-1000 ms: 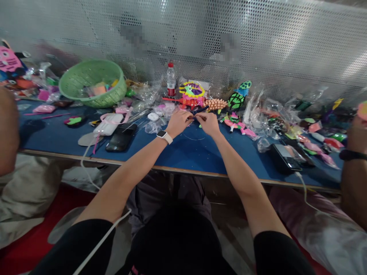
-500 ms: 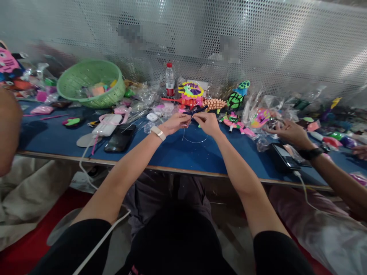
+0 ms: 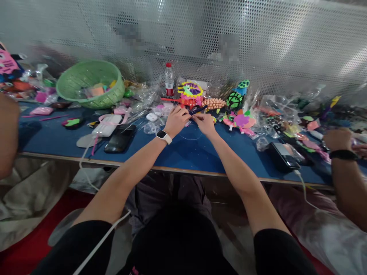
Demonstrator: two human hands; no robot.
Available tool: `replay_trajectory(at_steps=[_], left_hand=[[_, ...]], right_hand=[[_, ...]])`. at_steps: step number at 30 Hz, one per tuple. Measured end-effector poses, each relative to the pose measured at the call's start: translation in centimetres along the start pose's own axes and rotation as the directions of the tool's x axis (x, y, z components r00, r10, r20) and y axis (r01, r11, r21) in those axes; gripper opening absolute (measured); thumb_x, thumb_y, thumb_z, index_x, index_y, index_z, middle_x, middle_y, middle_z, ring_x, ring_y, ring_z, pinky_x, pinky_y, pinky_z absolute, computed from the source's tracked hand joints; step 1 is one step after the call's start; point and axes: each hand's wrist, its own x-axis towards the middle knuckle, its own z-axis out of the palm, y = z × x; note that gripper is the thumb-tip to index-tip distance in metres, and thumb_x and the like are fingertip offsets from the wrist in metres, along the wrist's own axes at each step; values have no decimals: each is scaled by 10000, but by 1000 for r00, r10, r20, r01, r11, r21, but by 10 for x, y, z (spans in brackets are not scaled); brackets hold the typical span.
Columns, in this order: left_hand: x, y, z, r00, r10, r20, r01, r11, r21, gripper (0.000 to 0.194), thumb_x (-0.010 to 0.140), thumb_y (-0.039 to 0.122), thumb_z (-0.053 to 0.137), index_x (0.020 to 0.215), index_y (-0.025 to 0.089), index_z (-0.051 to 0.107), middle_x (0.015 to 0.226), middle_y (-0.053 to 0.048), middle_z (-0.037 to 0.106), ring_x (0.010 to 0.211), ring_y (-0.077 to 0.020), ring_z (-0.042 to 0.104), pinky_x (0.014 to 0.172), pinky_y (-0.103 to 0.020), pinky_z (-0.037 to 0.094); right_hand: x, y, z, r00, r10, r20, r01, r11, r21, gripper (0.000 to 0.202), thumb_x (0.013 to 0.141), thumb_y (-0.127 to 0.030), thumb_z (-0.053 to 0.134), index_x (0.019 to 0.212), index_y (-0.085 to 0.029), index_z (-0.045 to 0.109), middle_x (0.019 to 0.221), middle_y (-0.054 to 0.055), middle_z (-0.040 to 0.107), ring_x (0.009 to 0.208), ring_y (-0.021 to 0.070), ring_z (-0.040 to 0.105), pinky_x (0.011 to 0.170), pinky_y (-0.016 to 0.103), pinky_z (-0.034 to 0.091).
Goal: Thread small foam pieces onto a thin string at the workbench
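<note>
Over the middle of the blue table, my left hand (image 3: 177, 120) is closed with its back turned up, its fingertips at the near end of a slim dark blue piece (image 3: 200, 109). My right hand (image 3: 205, 123) pinches just below the same piece, thumb and finger together; whatever finer thing lies in the pinch is hidden. A thin pale thread (image 3: 190, 138) droops in a curve beneath both hands. Right behind them lie a spiky orange-brown toy (image 3: 213, 103) and a yellow-rimmed purple toy (image 3: 190, 89).
A green basket (image 3: 64, 89), a red-capped bottle (image 3: 169, 80) and plastic bags line the back against a perforated metal panel. A black phone (image 3: 120, 138) and white power bank (image 3: 106, 125) lie left. A black device (image 3: 282, 156) and a co-worker's hand (image 3: 338, 139) are at right.
My left hand has rolled over, so its back and the watch face now show. The thread hangs less clearly. The co-worker's hand moved right, and a purple-and-pink piece now lies right of my hands.
</note>
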Motion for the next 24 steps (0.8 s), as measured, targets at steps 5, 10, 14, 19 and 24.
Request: replay_trajectory(at_steps=[5,10,14,19,24], left_hand=[[1,3,0,998,37,44,-40,996,80,269,1117,198,569,1125,248,832,1165,-103,810,1189,-303,648,1076,-503,502],[2,1,3,998,-38,58,42,995,-88,225,1100,198,600,1126,240,819,1150,-105,816,1188,-294,691,1109,-501,487],[3,-4,10,968,-215,130,251,821,-512,62,993,161,737,1016,196,785,1039,-86,813,1003,-241,737,976,-428,559],[2,-9,18,844,-309,438,516,249,-819,57,920,154,802,923,172,748,847,-51,753,752,-152,677,754,-332,561],[1,-1,19,858,-352,374,479,289,-829,90,916,156,806,881,180,727,826,-42,730,732,-146,659,749,-336,559]], right_hand=[[4,6,0,999,34,14,-35,997,72,185,935,-249,718,896,-218,897,872,20,858,867,242,782,802,333,587],[3,2,-6,999,-13,43,12,1000,22,200,944,-216,712,925,-226,911,882,14,866,847,233,776,795,335,585],[1,-3,-18,993,-75,86,81,994,-69,186,937,-201,740,933,-245,921,967,28,885,887,252,794,845,362,593],[2,-5,-27,972,-125,198,137,989,-50,182,965,-285,731,926,-252,906,979,24,881,891,236,789,856,352,593],[6,-3,-47,972,-103,211,140,975,-171,260,1012,-398,678,1057,-230,873,1019,59,865,903,232,752,909,380,601]])
